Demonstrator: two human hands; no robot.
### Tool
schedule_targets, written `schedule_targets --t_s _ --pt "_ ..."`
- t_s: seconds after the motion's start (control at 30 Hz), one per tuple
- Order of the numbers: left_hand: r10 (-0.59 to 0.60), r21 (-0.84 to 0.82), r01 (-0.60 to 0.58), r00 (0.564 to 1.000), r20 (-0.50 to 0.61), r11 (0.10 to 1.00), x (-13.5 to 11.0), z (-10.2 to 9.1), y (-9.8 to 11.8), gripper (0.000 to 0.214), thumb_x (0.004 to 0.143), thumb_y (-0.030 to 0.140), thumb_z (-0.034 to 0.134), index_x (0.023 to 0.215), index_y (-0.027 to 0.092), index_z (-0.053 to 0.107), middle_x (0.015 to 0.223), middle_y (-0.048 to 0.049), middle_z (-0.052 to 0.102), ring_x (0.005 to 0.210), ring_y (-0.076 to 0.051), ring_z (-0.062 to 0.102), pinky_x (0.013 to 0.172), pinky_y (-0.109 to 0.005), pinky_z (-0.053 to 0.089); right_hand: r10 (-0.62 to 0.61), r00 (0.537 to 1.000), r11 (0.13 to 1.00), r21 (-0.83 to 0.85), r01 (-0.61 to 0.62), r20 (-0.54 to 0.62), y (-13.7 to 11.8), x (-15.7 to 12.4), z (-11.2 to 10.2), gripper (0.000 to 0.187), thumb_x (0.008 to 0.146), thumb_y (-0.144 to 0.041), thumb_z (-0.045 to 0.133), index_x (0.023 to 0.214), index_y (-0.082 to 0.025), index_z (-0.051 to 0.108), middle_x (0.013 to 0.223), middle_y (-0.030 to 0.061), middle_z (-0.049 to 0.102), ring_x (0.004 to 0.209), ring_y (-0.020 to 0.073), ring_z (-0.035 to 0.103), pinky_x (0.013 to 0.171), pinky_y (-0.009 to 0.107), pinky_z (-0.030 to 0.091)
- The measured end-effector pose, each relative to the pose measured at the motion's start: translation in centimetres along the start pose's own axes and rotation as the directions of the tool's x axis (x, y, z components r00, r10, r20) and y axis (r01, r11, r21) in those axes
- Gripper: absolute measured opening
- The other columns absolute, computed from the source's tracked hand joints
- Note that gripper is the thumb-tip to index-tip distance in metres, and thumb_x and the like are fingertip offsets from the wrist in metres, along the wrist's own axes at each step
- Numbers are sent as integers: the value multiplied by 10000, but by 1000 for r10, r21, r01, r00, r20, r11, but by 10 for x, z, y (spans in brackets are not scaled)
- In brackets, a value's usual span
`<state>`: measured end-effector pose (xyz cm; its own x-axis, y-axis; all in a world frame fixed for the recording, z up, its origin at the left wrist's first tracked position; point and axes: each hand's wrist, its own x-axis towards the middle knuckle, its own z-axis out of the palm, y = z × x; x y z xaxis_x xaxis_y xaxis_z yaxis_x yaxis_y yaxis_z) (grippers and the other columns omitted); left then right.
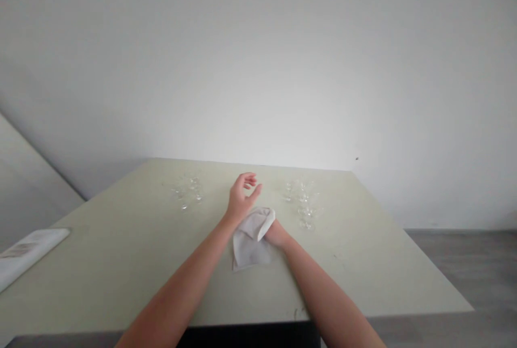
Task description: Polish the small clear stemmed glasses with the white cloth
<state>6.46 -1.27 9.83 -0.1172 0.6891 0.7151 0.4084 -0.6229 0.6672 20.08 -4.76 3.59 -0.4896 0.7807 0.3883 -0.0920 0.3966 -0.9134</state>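
Bare forearms (183,283) come in from the bottom edge over the pale table (149,267). Left-hand fingers are loosely curved, with the thumb apart from them and a visible gap between; the left hand (241,197) is raised just beyond the cloth (252,248). That light cloth lies over the right hand (276,234), hiding its fingers, so I cannot tell their grip. Farther out stand two groups of clear glassware, a left cluster (188,193) and a right cluster (302,197), too faint to tell their contents. White packaging (32,251) lies at the far left.
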Motion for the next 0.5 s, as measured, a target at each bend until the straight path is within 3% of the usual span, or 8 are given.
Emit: schedule_targets --t_s 0.03,0.07,0.17,0.23,0.3,0.5 --pt "63 76 -53 988 -140 996 -2 -21 -5 318 833 354 659 1086 190 556 969 -39 616 867 -158 617 795 -309 499 18 999 1000 16 -17 -33 1 0 -1 223 810 -405 645 801 -194 716 890 94 739 962 264 685 1017 408 489" --pt "120 153 -77 949 -291 985 -4 -42 -11 329 834 351 654 1092 182 542 1013 -52 598 899 -166 603 828 -330 489 38 996 999 36 -35 -83 3 0 -2 242 789 -435 680 816 -198 718 916 100 740 1002 275 678 1054 423 462" --pt "209 329 1 770 -602 944 -10 -94 -38 535 801 353 678 1239 160 438 1213 -118 509 1100 -230 536 964 -420 434 109 979 985 147 -85 -170 13 -1 -2 350 731 -548 737 832 -213 717 922 109 741 1035 304 669 1033 474 474" --pt "189 362 108 698 -690 926 -14 -116 -60 680 767 356 704 1316 154 359 1305 -147 436 1227 -275 454 1045 -478 370 179 967 946 301 -118 -183 22 -2 -1 449 640 -625 784 827 -223 714 932 105 744 1004 311 680 962 473 519" --pt "108 330 212 672 -733 920 -17 -128 -82 747 735 331 718 1343 158 320 1336 -152 406 1254 -286 427 1081 -499 339 234 953 907 396 -143 -192 29 -2 -1 547 565 -688 798 861 -236 713 975 93 747 1002 309 686 929 457 535" --pt "-150 122 395 591 -793 911 -22 -128 -130 643 699 161 597 1287 179 338 1315 -137 456 1229 -251 493 1120 -452 341 302 893 890 435 -139 -333 40 4 -24 742 577 -847 654 990 -231 693 1067 112 744 1062 321 669 861 427 558"
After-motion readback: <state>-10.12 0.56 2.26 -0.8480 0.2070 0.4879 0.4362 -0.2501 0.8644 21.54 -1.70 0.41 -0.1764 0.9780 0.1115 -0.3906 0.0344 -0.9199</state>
